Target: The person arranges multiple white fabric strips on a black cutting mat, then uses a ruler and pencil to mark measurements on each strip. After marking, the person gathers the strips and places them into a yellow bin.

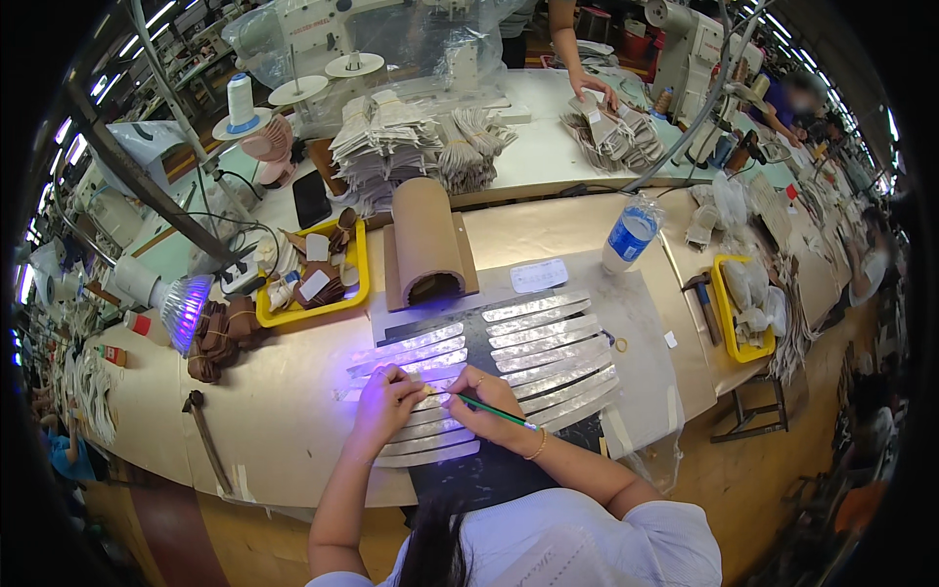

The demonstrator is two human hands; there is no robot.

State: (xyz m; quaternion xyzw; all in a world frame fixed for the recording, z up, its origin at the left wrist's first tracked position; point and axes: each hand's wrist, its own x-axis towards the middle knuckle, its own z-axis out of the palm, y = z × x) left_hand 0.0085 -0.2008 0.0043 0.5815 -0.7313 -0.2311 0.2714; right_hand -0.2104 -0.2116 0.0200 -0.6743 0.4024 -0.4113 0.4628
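Note:
My right hand [486,401] grips a slim green pencil [499,412], its shaft slanting down to the right and its point toward my left hand. My left hand [384,403] is closed in a pinch by that point, at a small yellowish bit too small to make out. Beneath both hands, pale shiny strips [553,354] lie in two columns, partly over a black mat [479,338]. A violet glow from the lamp [186,311] at left falls on the left column and my left hand.
Beyond the strips stand a brown half-round form [426,235] and a water bottle [631,235]. Yellow trays [362,284] [726,303] flank the work. Hammers [207,445] [706,311] lie at both sides. Across the table, a co-worker's hand [594,88] touches stacked pieces [616,137].

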